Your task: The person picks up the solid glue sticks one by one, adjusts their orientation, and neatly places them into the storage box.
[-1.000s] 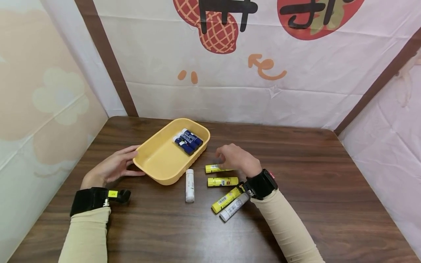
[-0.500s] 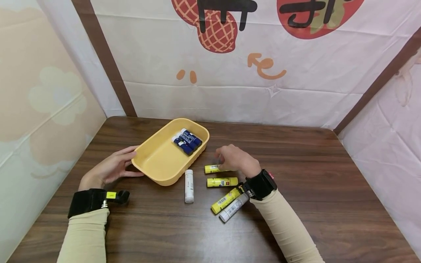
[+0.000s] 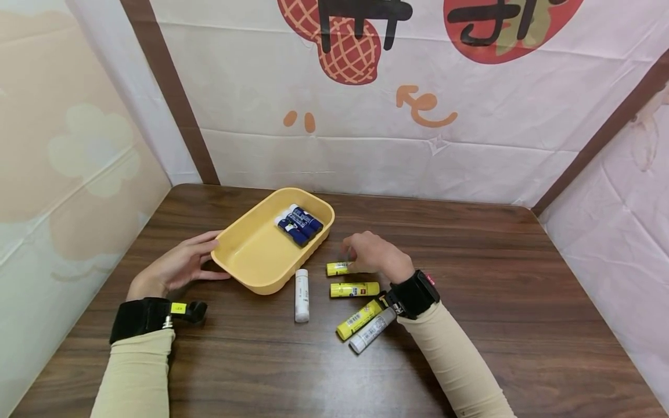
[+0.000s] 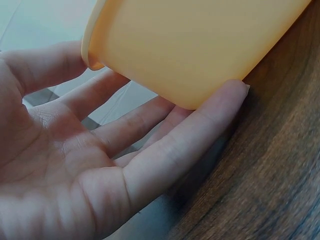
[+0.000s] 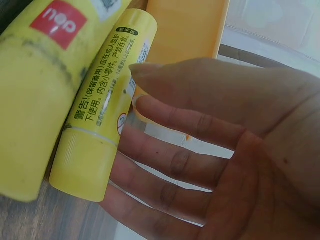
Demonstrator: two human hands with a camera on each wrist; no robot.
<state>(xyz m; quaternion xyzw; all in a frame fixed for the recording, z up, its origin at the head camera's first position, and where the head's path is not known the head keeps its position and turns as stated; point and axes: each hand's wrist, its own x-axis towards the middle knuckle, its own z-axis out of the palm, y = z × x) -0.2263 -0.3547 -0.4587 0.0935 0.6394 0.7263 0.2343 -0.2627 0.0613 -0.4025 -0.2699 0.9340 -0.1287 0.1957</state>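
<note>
The yellow glue stick has Chinese writing. The right hand pinches it; the flat left hand touches the tray.

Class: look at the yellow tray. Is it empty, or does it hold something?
Not empty. The tray holds a few blue glue sticks lying in its far corner; the rest of its floor is bare.

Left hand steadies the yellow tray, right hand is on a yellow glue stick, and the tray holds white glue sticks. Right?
Not quite. The head view shows blue glue sticks in the yellow tray, not white ones. The rest holds: the left hand steadies the tray and the right hand is on a yellow glue stick.
</note>
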